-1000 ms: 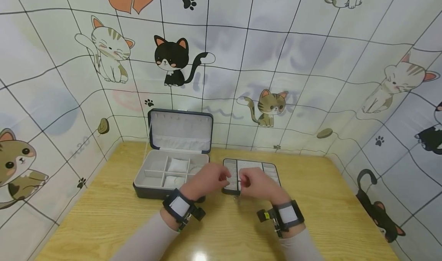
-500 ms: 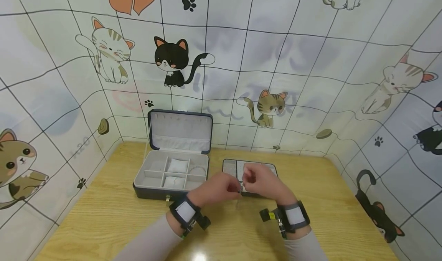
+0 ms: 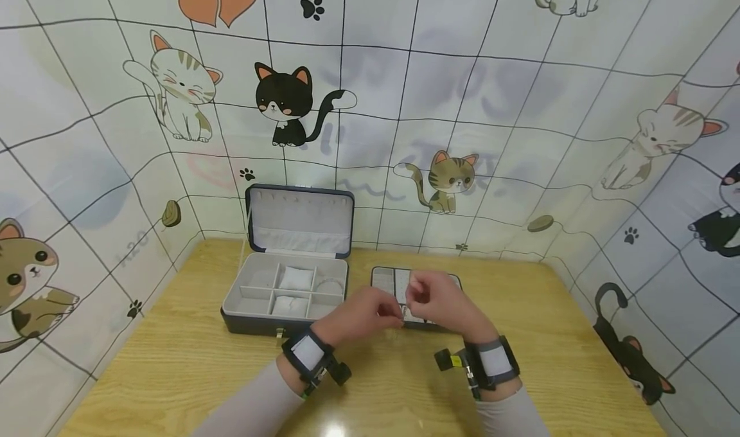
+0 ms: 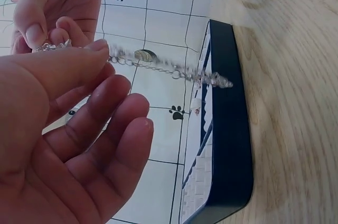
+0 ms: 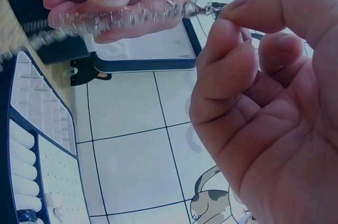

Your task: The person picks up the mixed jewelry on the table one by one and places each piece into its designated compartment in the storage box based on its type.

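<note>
Between my two hands hangs a silvery chain bracelet [image 4: 214, 80], blurred along part of its length. Thumb and index finger of my left hand [image 3: 360, 315] pinch it near one end, while the other left fingers spread loosely in the left wrist view. My right hand [image 3: 442, 302] pinches the clasp end [image 5: 203, 9] in the right wrist view. The fingertips of both hands are close together, over the front edge of a dark-rimmed jewelry tray [image 3: 383, 279]. That tray has white ring rolls [image 5: 22, 155] and a dark blue piece [image 5: 27, 215] among them.
To the left stands a dark jewelry box [image 3: 254, 324], its lid [image 3: 300, 213] raised. Inside are two white cushions [image 3: 297, 277] and a thin round bangle [image 3: 331, 279] in divided compartments. A cat-patterned cloth [image 3: 381, 103] rises behind the wooden table [image 3: 520, 334].
My left hand has moved right and slightly down, closer to my right hand, uncovering the box's right compartments. Over the last half second both hands have stayed nearly in place.
</note>
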The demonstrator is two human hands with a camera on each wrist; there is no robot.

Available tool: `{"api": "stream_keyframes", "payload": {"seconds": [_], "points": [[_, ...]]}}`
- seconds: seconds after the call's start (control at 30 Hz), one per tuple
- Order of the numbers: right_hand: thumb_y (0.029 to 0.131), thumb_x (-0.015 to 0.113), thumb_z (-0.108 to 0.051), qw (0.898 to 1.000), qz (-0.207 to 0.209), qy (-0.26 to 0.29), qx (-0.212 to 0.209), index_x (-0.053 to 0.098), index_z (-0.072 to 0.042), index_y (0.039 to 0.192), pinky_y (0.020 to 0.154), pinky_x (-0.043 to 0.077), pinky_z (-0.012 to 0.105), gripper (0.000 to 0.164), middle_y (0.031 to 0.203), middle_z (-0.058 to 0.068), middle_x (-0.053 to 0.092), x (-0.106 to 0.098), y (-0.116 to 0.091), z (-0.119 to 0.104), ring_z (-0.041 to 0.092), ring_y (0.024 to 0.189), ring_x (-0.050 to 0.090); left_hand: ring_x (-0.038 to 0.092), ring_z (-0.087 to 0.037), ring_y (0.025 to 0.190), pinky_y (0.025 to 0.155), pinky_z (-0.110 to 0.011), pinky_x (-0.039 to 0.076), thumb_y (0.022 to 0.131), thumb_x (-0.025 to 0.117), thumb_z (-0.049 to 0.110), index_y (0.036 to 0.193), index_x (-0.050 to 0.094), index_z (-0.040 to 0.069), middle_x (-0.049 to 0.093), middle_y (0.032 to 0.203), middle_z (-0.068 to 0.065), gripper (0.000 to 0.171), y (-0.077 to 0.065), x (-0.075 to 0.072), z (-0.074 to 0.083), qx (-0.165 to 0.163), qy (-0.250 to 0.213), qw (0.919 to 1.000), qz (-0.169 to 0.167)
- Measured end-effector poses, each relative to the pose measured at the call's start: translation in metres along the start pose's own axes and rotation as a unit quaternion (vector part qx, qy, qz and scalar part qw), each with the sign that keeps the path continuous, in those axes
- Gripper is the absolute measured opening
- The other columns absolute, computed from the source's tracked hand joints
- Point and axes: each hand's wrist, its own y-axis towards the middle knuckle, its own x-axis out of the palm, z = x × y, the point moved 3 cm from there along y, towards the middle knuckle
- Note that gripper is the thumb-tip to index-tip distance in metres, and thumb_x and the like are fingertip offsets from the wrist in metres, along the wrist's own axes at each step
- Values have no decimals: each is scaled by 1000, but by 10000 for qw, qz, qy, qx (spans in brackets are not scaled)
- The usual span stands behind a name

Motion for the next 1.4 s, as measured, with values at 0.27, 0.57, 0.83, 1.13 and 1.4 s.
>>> {"api": "stream_keyframes", "payload": {"seconds": [0.27,0.57,0.83,1.13,1.4], "points": [[82,66,6,9999,59,82,-45,34,-13,80,61,38,22,36,78,-4,55,1,0,-4,10,70,53,54,1,68,61,-18,45,96,79,23,91,79,24,66,74,17,5,0,1,3,0,-61,10000,78],[81,65,7,9997,181,148,-59,34,-13,79,61,40,21,37,78,-3,58,3,2,-5,11,71,55,56,2,67,63,-19,49,95,80,23,89,77,22,66,73,17,7,-1,3,7,-54,133,9996,239],[81,65,7,9993,353,80,6,37,-11,78,59,42,21,34,79,-2,61,2,1,-7,11,69,56,59,0,70,65,-20,51,95,80,24,91,75,21,67,76,15,7,-2,4,7,-214,73,9993,289],[80,66,7,9982,577,139,100,38,-13,78,59,43,21,34,80,0,62,3,3,-8,13,72,59,55,0,62,58,-20,46,89,84,32,78,66,23,63,69,14,24,-2,9,7,-508,271,9960,684],[79,66,4,9981,589,-34,165,38,-13,79,59,41,21,33,82,1,64,6,4,-8,15,73,59,54,-1,62,57,-20,44,89,82,27,82,69,21,61,68,13,16,-2,8,8,-694,478,9905,1085]]}}
